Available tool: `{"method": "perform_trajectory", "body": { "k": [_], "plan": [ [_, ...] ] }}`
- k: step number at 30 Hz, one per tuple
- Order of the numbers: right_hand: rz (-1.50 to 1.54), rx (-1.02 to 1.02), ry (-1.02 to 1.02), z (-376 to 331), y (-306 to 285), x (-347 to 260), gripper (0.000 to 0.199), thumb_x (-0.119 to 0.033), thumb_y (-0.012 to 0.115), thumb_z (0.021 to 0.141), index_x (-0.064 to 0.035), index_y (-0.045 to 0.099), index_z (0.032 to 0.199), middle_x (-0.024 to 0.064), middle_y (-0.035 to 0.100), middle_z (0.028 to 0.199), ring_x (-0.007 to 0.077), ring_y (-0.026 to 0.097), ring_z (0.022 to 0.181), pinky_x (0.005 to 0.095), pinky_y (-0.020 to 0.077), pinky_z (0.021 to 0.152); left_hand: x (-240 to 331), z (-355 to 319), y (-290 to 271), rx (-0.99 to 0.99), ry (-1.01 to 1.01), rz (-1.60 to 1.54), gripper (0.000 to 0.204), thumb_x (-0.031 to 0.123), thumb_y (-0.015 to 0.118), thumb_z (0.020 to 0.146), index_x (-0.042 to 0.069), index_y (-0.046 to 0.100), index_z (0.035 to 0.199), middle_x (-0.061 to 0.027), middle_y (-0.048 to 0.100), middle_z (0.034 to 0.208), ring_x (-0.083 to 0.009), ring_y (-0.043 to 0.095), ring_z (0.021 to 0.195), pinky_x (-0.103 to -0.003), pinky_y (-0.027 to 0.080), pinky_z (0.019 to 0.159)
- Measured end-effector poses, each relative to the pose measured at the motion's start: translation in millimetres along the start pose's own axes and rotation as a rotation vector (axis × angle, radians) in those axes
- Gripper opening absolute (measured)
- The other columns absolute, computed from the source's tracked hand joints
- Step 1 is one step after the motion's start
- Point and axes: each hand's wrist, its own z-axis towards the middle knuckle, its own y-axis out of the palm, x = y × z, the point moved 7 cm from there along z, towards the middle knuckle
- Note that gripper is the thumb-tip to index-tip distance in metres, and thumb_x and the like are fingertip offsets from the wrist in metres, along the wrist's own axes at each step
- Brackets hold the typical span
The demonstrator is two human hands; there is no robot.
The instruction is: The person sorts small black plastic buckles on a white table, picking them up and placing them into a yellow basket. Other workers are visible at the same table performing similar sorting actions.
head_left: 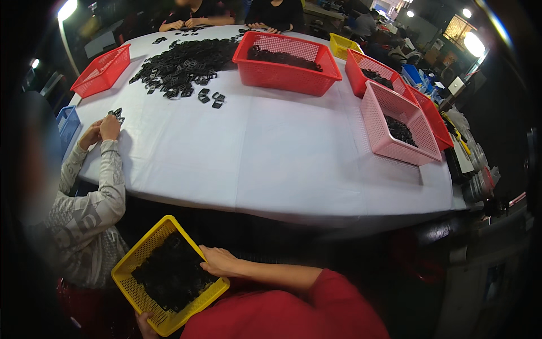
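A yellow plastic basket (131,257) with perforated walls is held low in front of my body, off the table's near edge. Many small black plastic parts (172,271) lie heaped inside it. My right hand (219,261) is closed over the basket's right rim, fingers partly hidden behind the wall. At the lower corner my left hand (145,325) grips the rim, and only a bit of it shows. The basket is tilted, its opening facing up toward me.
On the white-covered table (271,152) lies a pile of black parts (186,62). Red baskets (288,79) and a pink basket (389,144) stand around it. A co-worker's hands (104,130) hold black parts at the left; two more people sit at the far side.
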Motion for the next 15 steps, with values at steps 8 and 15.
{"method": "perform_trajectory", "body": {
  "k": [8, 15],
  "plan": [
    [0.468, -0.034, -0.229, -51, -84, -68, 0.089, -0.039, 0.068, 0.089, -0.0032, 0.019, 0.154, 0.0210, 0.031, 0.153, 0.0306, 0.030, 0.143, 0.0419, 0.0293, 0.115, 16, -23, -10, 0.003, 0.153, -0.146, 0.061, 0.001, 0.047, 0.065, -0.006, 0.044, 0.126, -0.0154, 0.058, 0.104, -0.0235, 0.065, 0.082, -0.034, 0.060, 0.069],
    [1.228, -0.182, -0.184, -111, -138, -49, 0.087, -0.020, 0.064, 0.092, -0.0063, 0.008, 0.156, 0.0120, 0.029, 0.153, 0.0212, 0.030, 0.140, 0.0367, 0.0238, 0.116, 109, 3, 143, -0.453, 0.145, -0.127, 0.063, -0.007, 0.047, 0.065, -0.007, 0.049, 0.127, -0.0180, 0.066, 0.105, -0.0252, 0.071, 0.078, -0.033, 0.062, 0.067]
  ]
}}
